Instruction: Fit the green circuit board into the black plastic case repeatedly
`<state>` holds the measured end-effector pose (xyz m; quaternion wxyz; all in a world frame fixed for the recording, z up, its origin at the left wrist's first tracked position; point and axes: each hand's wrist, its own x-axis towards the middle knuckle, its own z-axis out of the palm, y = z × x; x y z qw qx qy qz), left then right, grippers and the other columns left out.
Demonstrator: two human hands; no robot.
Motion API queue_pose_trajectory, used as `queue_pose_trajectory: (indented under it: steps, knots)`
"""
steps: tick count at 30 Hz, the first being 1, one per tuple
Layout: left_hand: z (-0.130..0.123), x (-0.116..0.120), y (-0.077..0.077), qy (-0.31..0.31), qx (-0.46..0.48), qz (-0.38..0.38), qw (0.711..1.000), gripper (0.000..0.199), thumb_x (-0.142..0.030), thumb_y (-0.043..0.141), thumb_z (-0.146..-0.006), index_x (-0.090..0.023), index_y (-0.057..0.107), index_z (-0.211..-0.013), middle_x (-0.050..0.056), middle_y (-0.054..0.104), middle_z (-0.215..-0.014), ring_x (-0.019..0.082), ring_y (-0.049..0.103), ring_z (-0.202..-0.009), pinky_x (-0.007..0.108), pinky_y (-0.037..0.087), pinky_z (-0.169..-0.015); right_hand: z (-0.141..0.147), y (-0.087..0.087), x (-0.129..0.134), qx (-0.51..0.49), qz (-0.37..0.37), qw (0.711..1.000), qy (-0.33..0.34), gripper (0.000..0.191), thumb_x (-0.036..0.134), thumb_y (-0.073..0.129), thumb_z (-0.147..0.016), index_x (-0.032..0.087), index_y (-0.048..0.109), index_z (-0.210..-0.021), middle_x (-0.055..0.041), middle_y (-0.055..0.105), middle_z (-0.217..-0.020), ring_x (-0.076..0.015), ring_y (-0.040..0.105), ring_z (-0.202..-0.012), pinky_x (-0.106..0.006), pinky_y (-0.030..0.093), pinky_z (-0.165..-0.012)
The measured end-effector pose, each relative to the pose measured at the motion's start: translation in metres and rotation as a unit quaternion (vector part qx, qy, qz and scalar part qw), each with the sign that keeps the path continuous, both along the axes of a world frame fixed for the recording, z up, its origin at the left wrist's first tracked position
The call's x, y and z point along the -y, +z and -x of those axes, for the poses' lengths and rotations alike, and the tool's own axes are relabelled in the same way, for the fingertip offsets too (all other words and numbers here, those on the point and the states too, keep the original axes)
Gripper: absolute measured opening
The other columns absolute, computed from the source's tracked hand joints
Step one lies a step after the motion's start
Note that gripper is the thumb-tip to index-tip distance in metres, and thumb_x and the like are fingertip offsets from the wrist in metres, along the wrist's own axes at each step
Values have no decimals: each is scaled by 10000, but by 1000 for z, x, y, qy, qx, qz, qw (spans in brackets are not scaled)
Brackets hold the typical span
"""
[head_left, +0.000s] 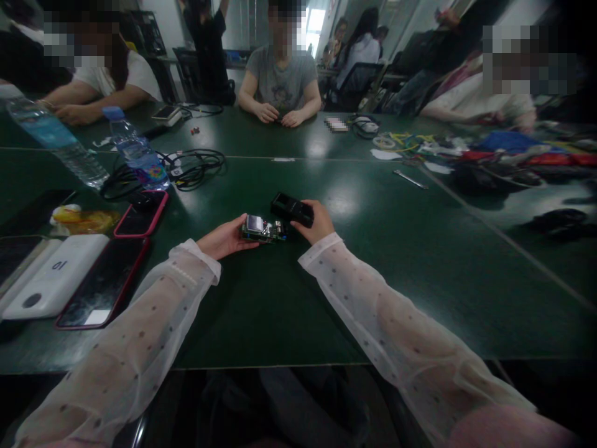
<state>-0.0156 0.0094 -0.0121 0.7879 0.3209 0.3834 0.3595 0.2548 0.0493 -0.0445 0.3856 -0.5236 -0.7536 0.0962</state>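
Between the fingers of my left hand [224, 239] is a small green circuit board [265, 234] with a pale square display at its left end and several small parts on top. My right hand [319, 223] grips a black plastic casing [290, 206] with a rectangular window opening at its left end. The casing is tilted, just above and to the right of the board. Both are held over the green table [261, 311]. My right fingertips are partly hidden behind the casing.
Left of me lie a red-edged phone [105, 283], a white power bank [56, 277] and a pink-cased phone [141, 214]. Water bottles [137, 152] and coiled black cables [200, 167] stand beyond. A wrench-like tool [410, 179] and piled wires [415, 143] lie right. Several people sit around.
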Motion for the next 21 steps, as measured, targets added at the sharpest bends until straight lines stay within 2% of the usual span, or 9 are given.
queue_pose_trajectory:
  steps: [7, 11, 15, 21]
  knots:
    - [-1, 0, 1, 3, -9, 0, 1000, 371, -371, 516, -956, -144, 531, -1249, 161, 629, -1199, 233, 658, -1046, 359, 550, -890, 2, -9, -1, 35, 35, 999, -19, 545, 332, 705, -732, 181, 498, -1214, -155, 597, -1145, -352, 571, -1082, -570, 477, -912]
    - [0, -1, 0, -3, -6, -6, 1000, 373, -371, 524, -952, -145, 537, -1249, 168, 618, -1219, 236, 649, -1065, 361, 541, -905, 1, -10, -2, 39, 29, 999, -15, 548, 331, 701, -735, 199, 493, -1224, -146, 598, -1141, -352, 574, -1079, -579, 480, -901]
    - [0, -1, 0, 2, -8, -1, 1000, 380, -360, 519, -956, -138, 524, -1263, 178, 610, -1226, 245, 645, -1071, 371, 541, -906, 1, -10, -3, 54, 34, 998, -18, 568, 347, 701, -740, 163, 490, -1235, -171, 594, -1151, -360, 569, -1085, -570, 483, -901]
    - [-2, 0, 3, 7, -6, 14, 1000, 359, -331, 481, -973, -137, 509, -1274, 171, 622, -1196, 237, 664, -1030, 345, 563, -860, 2, -6, -1, 66, 47, 996, -25, 558, 344, 693, -749, 163, 487, -1236, -178, 595, -1160, -366, 568, -1094, -569, 481, -897]
